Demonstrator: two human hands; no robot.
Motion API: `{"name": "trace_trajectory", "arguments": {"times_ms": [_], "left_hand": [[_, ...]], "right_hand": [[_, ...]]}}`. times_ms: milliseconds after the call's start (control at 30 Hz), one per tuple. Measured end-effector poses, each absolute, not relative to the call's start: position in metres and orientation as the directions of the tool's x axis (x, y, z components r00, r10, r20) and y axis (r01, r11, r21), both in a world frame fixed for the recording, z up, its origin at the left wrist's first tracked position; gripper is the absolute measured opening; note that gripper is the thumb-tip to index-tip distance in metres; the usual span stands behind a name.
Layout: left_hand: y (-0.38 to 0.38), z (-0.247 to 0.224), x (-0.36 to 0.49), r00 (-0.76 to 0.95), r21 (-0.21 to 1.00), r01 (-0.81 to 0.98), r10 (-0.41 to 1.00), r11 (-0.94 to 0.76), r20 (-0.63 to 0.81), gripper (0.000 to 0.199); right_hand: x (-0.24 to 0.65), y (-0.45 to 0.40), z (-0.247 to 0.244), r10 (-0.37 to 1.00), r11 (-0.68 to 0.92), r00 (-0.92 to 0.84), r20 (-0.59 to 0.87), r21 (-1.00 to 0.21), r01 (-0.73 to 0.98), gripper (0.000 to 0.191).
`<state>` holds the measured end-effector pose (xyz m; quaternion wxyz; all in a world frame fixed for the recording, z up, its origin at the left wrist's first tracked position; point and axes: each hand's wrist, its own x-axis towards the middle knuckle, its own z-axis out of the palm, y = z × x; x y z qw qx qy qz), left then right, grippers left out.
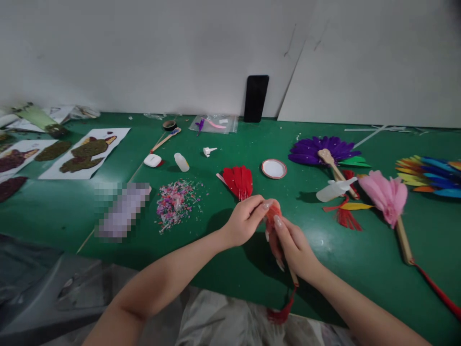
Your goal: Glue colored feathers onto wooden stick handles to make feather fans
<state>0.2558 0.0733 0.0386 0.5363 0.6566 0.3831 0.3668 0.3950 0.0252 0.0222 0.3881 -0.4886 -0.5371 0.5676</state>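
In front of me, both hands are closed on a red feather fan. Its orange-red tuft [274,211] is pinched between my left hand [248,218] and my right hand [293,242], thumbs close together. Below my right hand a wooden handle [294,278] sticks out, with a red tassel [283,312] hanging over the table's front edge. Just beyond my left hand lies a bunch of red feathers [239,181]. Its lower end is hidden, and I cannot tell whether it joins the held piece.
Nearby on the green table [223,262] are colourful flakes [176,202], a white-centred lid [274,168], a small bottle [181,162] and a nozzle bottle [334,190]. Purple [322,150] and pink [383,194] feather fans lie right. A phone [256,98] leans on the wall.
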Motion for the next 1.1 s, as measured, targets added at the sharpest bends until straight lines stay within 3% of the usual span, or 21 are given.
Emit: {"name": "trace_trajectory", "arguments": {"times_ms": [233,367,600,833,1100], "left_hand": [[0.0727,0.0304,0.2572,0.345,0.982,0.052,0.926,-0.182,0.153,0.039],[0.0727,0.0330,0.2574,0.318,0.909,0.216,0.906,-0.357,0.280,0.030],[0.0728,0.0304,0.2561,0.306,0.809,0.378,0.886,-0.450,0.350,0.024],[0.0781,0.0283,0.2512,0.410,0.594,0.526,0.793,-0.609,0.450,0.028],[0.0771,0.0296,0.2506,0.443,0.678,0.456,0.808,-0.576,0.388,0.023]], "right_hand": [[0.3956,0.0278,0.0251,0.973,-0.151,-0.161,-0.165,-0.984,0.094,0.041],[0.3955,0.0279,0.0275,0.966,-0.161,-0.190,-0.175,-0.983,0.087,0.042],[0.3941,0.0282,0.0291,0.955,-0.126,-0.246,-0.164,-0.978,0.164,0.042],[0.3939,0.0272,0.0274,0.956,-0.163,-0.229,-0.182,-0.982,0.098,0.040],[0.3937,0.0270,0.0258,0.957,-0.149,-0.236,-0.167,-0.985,0.090,0.041]]}}
